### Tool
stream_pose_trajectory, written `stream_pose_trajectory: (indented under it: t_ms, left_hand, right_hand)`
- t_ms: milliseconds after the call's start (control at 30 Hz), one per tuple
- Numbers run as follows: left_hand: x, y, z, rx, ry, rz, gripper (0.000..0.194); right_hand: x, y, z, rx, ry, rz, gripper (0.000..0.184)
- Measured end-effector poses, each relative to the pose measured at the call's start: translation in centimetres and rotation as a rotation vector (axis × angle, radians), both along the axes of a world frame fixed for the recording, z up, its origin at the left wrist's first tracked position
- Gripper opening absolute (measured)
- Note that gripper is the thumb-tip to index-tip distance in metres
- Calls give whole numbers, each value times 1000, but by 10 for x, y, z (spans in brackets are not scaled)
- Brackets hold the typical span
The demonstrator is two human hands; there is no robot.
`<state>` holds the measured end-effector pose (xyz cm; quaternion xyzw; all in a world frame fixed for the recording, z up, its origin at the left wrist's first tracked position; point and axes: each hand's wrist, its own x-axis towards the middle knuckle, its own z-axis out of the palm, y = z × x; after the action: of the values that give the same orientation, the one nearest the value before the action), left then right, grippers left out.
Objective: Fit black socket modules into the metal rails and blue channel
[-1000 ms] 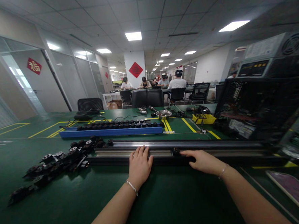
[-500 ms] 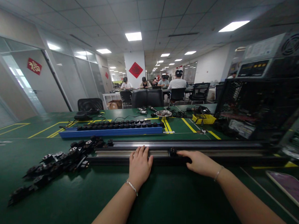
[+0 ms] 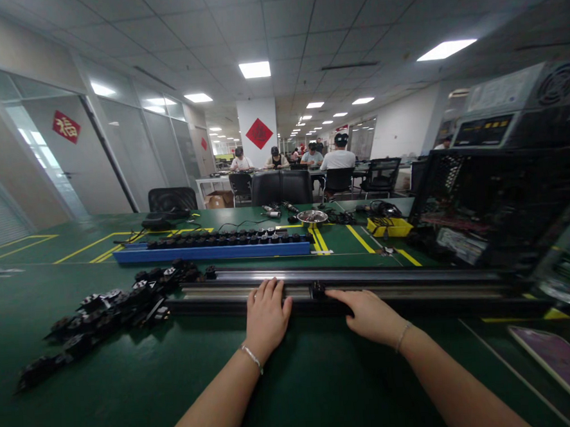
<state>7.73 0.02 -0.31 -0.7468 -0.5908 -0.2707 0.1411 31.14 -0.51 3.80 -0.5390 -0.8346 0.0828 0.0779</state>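
Note:
A long black track (image 3: 415, 292) with a silvery channel lies across the green table in front of me. My left hand (image 3: 266, 311) rests flat on it, fingers stretched out and slightly apart. Just to its right, a small black block-like module (image 3: 318, 289) sits in the channel. The outstretched index finger of my right hand (image 3: 374, 314) touches the right side of this module, while the other fingers curl loosely and hold nothing. Behind runs a second track (image 3: 289, 275), parallel to the first, with another small black module (image 3: 210, 273) at its left end.
Black modules (image 3: 102, 311) lie heaped at the left. A blue rail (image 3: 210, 252) bearing rows of black pieces is farther back, near a metal bowl (image 3: 312, 218) and a yellow tray (image 3: 389, 228). An open computer case (image 3: 501, 200) stands right; a phone (image 3: 559, 364) lies front right.
The small module has slid left along the near track, closer to my left hand. My right hand moved left with it, index finger still against it. My left hand has stayed put.

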Motion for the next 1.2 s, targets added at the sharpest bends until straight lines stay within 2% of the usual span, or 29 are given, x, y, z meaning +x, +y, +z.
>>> stream_pose_trajectory:
  t_ms: [467,833,1200]
  left_hand:
    - [0,0,-2,-16,-31,-9,51]
    - [1,2,-3,-6,-87,8,48]
    - [6,5,5,-116,-215,62,46]
  right_hand:
    - [-22,-5,-6,63,-22,-11,66]
    - [-36,-8,-7,112,-24,6,65]
    - [-51,-9,-15,198,-37,14,63]
